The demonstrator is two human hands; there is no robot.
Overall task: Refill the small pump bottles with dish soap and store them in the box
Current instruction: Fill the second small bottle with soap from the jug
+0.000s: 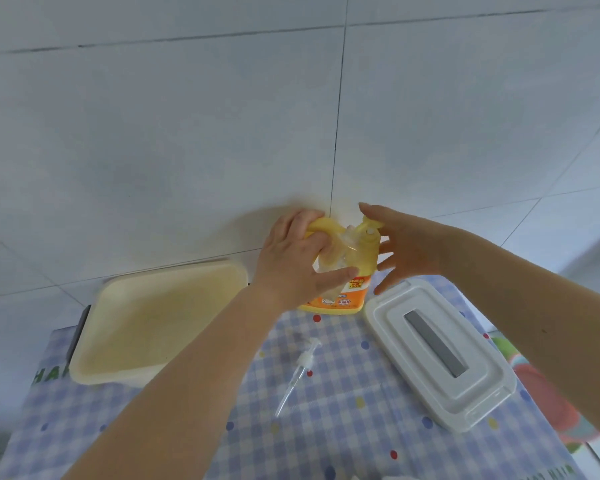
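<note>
Filling is in hand: the left hand (293,261) grips a small clear bottle (329,258) against the dish soap jug (343,271), whose pump the relaxed right hand (400,249) touches. In front of the jug lies the loose pump (300,368); left of it, the box (156,320). Next comes a steady press.

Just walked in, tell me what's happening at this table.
A person is working at a yellow dish soap bottle standing at the back of the checked tablecloth. The left hand holds a small clear bottle against it, while the right hand, fingers spread, is at its pump top. A loose pump head lies on the cloth. The cream box sits open on the left, its white lid on the right.
</note>
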